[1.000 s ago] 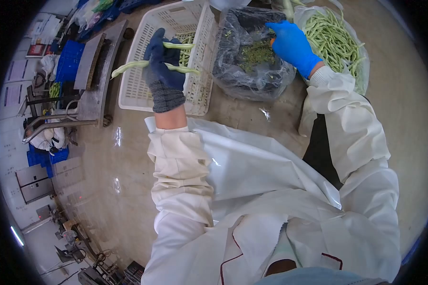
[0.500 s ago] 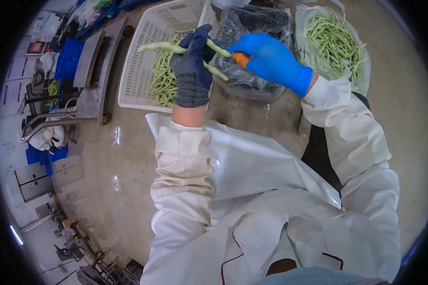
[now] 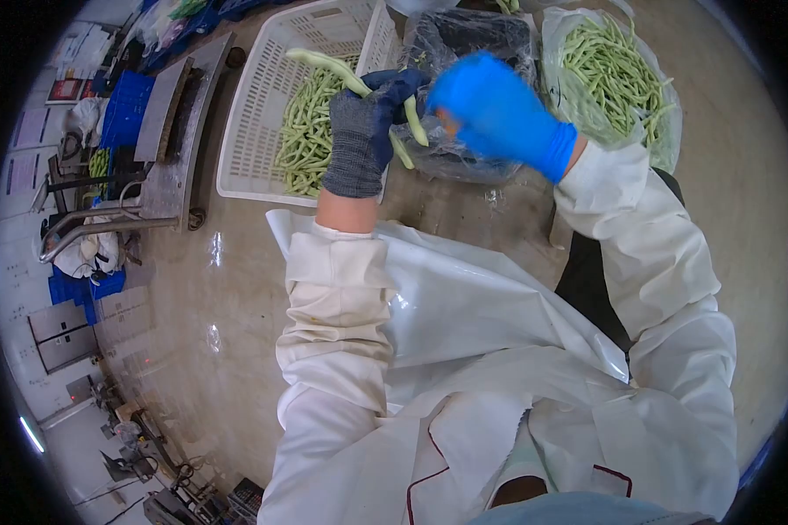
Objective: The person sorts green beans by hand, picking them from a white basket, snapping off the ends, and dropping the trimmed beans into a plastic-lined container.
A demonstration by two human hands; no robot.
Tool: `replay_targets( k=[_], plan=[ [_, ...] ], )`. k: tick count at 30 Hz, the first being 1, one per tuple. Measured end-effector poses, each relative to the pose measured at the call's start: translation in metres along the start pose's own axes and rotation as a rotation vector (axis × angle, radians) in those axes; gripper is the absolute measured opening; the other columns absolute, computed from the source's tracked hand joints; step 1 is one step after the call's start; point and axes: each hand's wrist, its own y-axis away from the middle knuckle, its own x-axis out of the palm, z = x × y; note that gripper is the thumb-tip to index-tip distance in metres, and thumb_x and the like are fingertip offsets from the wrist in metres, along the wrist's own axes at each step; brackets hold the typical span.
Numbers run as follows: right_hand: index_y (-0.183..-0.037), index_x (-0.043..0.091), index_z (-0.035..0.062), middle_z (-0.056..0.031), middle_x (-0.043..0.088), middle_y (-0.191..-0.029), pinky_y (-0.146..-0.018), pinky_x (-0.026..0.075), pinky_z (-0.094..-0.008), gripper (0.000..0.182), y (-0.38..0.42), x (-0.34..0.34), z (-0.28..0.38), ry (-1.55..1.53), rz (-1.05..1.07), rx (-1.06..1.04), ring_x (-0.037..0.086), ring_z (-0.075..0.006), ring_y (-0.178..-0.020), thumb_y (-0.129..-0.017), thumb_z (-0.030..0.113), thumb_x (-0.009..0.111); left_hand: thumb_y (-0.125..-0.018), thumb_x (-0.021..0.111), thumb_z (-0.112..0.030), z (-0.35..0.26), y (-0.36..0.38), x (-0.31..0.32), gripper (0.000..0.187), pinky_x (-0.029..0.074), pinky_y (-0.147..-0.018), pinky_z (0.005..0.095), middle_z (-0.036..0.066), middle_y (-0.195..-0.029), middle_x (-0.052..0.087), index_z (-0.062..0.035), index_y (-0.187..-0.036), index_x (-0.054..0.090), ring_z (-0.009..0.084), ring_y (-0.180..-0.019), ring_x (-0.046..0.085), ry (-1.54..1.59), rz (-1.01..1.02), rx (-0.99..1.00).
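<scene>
My left hand [image 3: 363, 127], in a grey and navy knit glove, is closed around a few long green beans [image 3: 333, 66] whose ends stick out on both sides. It is above the right edge of a white crate [image 3: 241, 144] holding many green beans [image 3: 308, 131]. My right hand [image 3: 499, 114], in a blue glove with orange at a fingertip, is just right of the bean ends. Its fingers are smeared by motion, and whether they hold anything cannot be made out. Below it is a dark bin lined with clear plastic [image 3: 477, 166].
A clear plastic bag of green beans [image 3: 617, 79] stands to the right of the lined bin. A metal trolley [image 3: 179, 149] and a blue crate [image 3: 127, 105] are on the left. A white apron [image 3: 464, 297] covers my lap.
My left hand has turned, so the held beans tilt downward to the right. My right hand has come away from the bean tip it was pinching and is blurred.
</scene>
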Motion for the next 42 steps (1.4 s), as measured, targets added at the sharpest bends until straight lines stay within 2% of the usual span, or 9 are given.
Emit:
replay_targets(
  k=[4,8,11,13,17,21,24,32,42],
  plan=[
    [-0.097,0.067,0.0073,-0.0135,0.065,-0.090,-0.071,0.049,-0.0388,0.020,0.007,-0.019,-0.048,-0.008,-0.289,0.431,0.062,-0.0320,-0.081,-0.080,0.016,0.061,-0.086,0.052,-0.010,-0.005,0.002,-0.008,0.024,0.051,-0.068,0.0271,0.008,-0.092,0.066,-0.0025,-0.104,0.067,0.0155,-0.074,0.063,0.091,0.063,-0.111],
    [-0.109,0.065,0.0102,-0.0147,0.065,-0.099,-0.076,0.050,-0.0380,0.028,0.018,-0.026,-0.065,-0.009,-0.132,0.639,0.062,-0.0336,-0.087,-0.084,0.020,0.061,-0.083,0.060,-0.012,-0.004,-0.001,-0.032,0.023,0.051,-0.070,0.0287,0.008,-0.092,0.068,0.0011,-0.101,0.068,0.0174,-0.075,0.063,0.093,-0.123,-0.110],
    [-0.096,0.068,0.0089,-0.0178,0.064,-0.092,-0.075,0.050,-0.0441,0.023,0.028,-0.008,-0.070,0.014,-0.167,0.499,0.062,-0.0371,-0.086,-0.080,0.023,0.061,-0.084,0.063,-0.021,0.021,-0.014,-0.087,0.030,0.049,-0.073,0.0358,0.018,-0.084,0.069,0.0028,-0.103,0.066,0.0278,-0.080,0.066,-0.912,-0.670,0.025],
    [-0.096,0.068,0.0079,-0.0184,0.064,-0.092,-0.076,0.050,-0.0444,0.023,0.035,0.004,-0.071,0.040,-0.132,0.526,0.062,-0.0377,-0.087,-0.080,0.023,0.061,-0.083,0.066,-0.027,0.037,-0.016,-0.107,0.035,0.049,-0.073,0.0384,0.022,-0.085,0.067,0.0023,-0.102,0.066,0.0331,-0.082,0.066,-1.126,-0.773,-0.057],
    [-0.117,0.062,0.0131,-0.0163,0.062,-0.107,-0.079,0.050,-0.0400,0.036,0.027,-0.001,-0.067,0.098,0.184,0.676,0.061,-0.0347,-0.092,-0.082,0.014,0.059,-0.081,0.065,-0.030,0.043,-0.015,-0.077,0.036,0.048,-0.075,0.0418,0.021,-0.089,0.066,-0.0007,-0.102,0.066,0.0364,-0.083,0.064,-0.837,-0.372,-0.073],
    [-0.119,0.060,0.0135,-0.0161,0.061,-0.109,-0.080,0.049,-0.0400,0.038,0.023,-0.003,-0.067,0.075,0.032,0.518,0.061,-0.0333,-0.092,-0.081,0.011,0.059,-0.080,0.063,-0.034,0.027,-0.004,-0.024,0.034,0.048,-0.079,0.0439,0.021,-0.094,0.066,-0.0057,-0.100,0.067,0.0366,-0.088,0.063,-0.725,0.072,-0.165],
    [-0.115,0.062,0.0135,-0.0149,0.062,-0.109,-0.083,0.049,-0.0422,0.036,0.016,-0.006,-0.051,-0.186,-0.174,0.406,0.060,-0.0347,-0.096,-0.079,0.011,0.060,-0.081,0.061,-0.033,0.033,-0.004,-0.007,0.029,0.049,-0.079,0.0444,0.018,-0.093,0.066,-0.0073,-0.095,0.067,0.0335,-0.088,0.064,-1.123,0.214,-0.092],
    [-0.118,0.061,0.0114,-0.0118,0.061,-0.106,-0.083,0.047,-0.0385,0.034,0.014,0.000,-0.047,-0.124,0.101,0.103,0.057,-0.0310,-0.094,-0.085,0.003,0.054,-0.078,0.068,-0.029,0.037,0.004,-0.007,0.034,0.048,-0.078,0.0434,0.017,-0.093,0.066,-0.0070,-0.104,0.065,0.0339,-0.087,0.062,-1.053,0.371,0.035],
    [-0.110,0.063,0.0052,-0.0067,0.063,-0.097,-0.079,0.046,-0.0312,0.023,0.013,-0.013,-0.048,-0.648,0.089,0.561,0.058,-0.0168,-0.086,-0.090,0.014,0.056,-0.080,0.072,-0.019,0.004,0.002,-0.013,0.029,0.048,-0.068,0.0281,0.006,-0.086,0.067,-0.0046,-0.104,0.066,0.0137,-0.073,0.060,-0.541,0.220,0.194]
  ],
)
